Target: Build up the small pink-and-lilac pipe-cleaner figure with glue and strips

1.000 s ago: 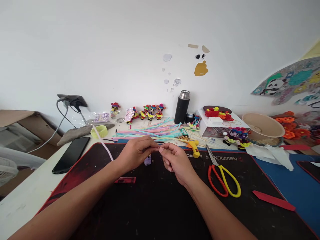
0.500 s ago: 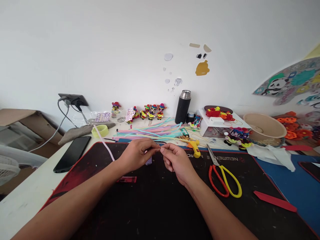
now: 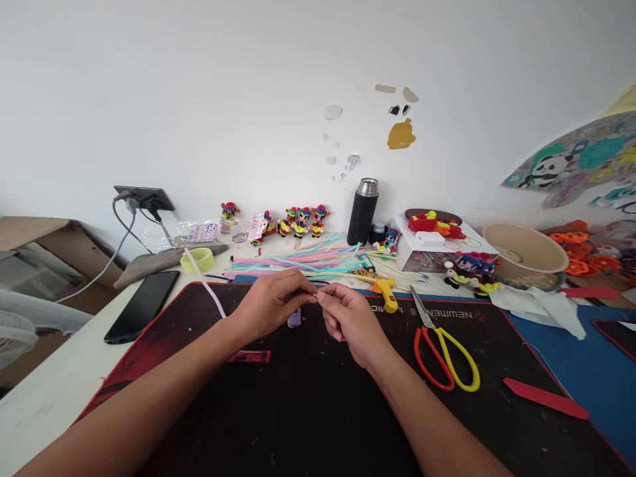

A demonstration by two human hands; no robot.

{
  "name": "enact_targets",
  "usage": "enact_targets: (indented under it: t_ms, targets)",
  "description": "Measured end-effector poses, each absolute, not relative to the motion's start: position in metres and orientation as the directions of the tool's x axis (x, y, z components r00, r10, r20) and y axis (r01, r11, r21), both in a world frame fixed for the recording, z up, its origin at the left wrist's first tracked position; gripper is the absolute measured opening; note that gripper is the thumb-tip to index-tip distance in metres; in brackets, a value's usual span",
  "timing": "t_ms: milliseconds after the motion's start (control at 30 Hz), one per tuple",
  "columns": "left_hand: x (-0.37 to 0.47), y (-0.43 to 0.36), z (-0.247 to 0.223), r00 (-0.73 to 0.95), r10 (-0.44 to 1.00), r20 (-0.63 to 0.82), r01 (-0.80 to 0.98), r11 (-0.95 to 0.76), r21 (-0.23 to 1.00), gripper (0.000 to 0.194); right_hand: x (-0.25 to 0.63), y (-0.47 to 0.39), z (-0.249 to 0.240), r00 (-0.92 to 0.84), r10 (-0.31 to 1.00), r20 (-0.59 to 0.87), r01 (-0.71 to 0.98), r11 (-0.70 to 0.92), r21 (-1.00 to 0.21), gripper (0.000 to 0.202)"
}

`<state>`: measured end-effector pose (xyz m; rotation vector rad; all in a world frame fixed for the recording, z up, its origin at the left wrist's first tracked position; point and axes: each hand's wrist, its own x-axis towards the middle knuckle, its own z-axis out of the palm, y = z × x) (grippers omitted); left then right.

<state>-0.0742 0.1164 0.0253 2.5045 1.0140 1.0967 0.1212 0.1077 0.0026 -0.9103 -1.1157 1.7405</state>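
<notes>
My left hand and my right hand meet fingertip to fingertip above the black mat. Both are closed in a pinch, and the tiny bit between the tips is too small to make out. From behind my left wrist a long lilac pipe cleaner slants up to the left; it seems to run into my left hand, though the fingers hide its other end. Just below the left fingers lies a small purple piece. A pink, clear-looking strip rests on the mat near my left forearm.
Scissors and a red strip lie to the right. Behind my hands are a yellow glue gun, pastel pipe cleaners and a black flask. At left are a phone and a green ring.
My hands stay pinched together at nearly the same spot, with only a slight shift of the fingertips. The whole view has moved a little.
</notes>
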Motion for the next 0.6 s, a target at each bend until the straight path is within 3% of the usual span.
enact_targets:
  t_ms: [600]
  targets:
    - [-0.0728, 0.1139, 0.0262, 0.454, 0.679, 0.577, 0.539, -0.725, 0.429, 0.014, 0.1205, 0.1072, 0.0024, -0.367, 0.92, -0.141, -0.251, -0.244, -0.937, 0.036]
